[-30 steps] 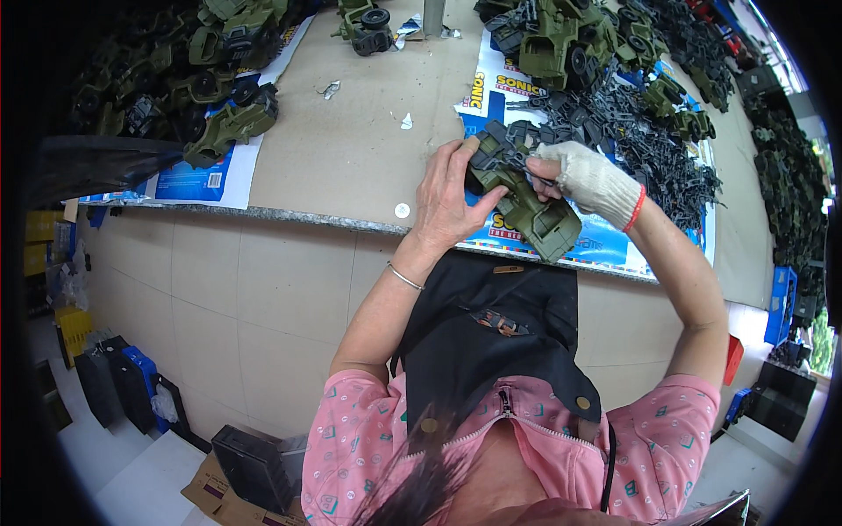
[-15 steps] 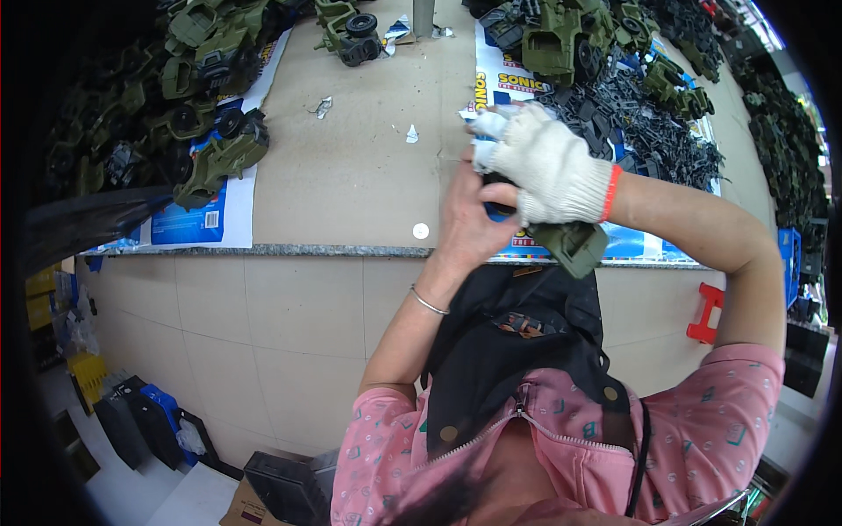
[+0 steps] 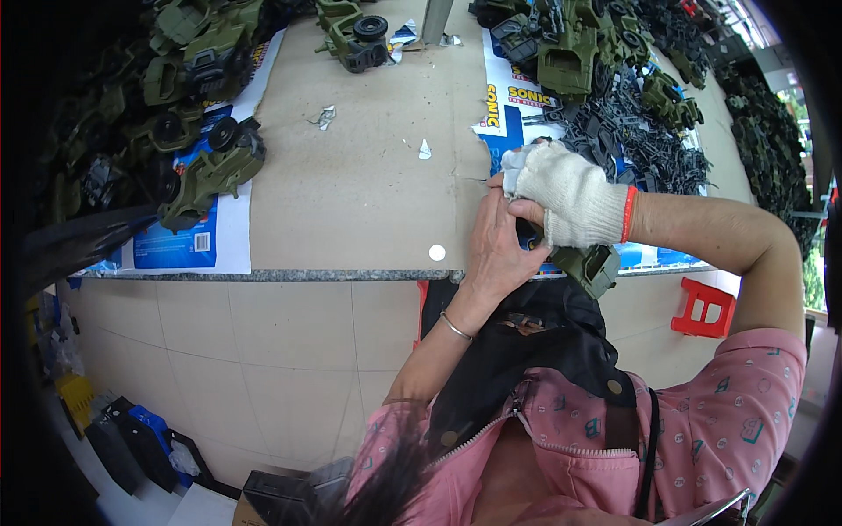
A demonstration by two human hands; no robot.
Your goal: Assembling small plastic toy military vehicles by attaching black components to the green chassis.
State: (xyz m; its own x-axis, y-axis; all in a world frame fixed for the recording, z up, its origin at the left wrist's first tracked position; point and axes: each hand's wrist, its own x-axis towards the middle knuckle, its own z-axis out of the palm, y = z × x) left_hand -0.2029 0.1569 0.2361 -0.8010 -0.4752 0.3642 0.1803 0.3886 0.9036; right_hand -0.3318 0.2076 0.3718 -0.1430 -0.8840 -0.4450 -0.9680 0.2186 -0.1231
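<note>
Both of my hands meet over the near edge of the table around one olive-green toy vehicle, its open-framed body sticking out below the right hand. My bare left hand, with a bangle at the wrist, has its fingers closed on the vehicle's dark end. My right hand wears a white knitted glove with a red cuff, its bare thumb showing. It wraps over the same vehicle from above, with whitish wrapping at the fingertips. The gloved hand and fingers hide most of the vehicle and the exact contact.
Olive toy vehicles pile up on the left, more at the far right. Small dark-grey plastic parts heap beyond my right hand. A metal post stands at the back of the cardboard-covered table. A red stool stands on the floor.
The whole view has shifted a little, so table and hands appear lower and further right. Both hands keep their grip on the toy vehicle, with only slight movement against the table.
</note>
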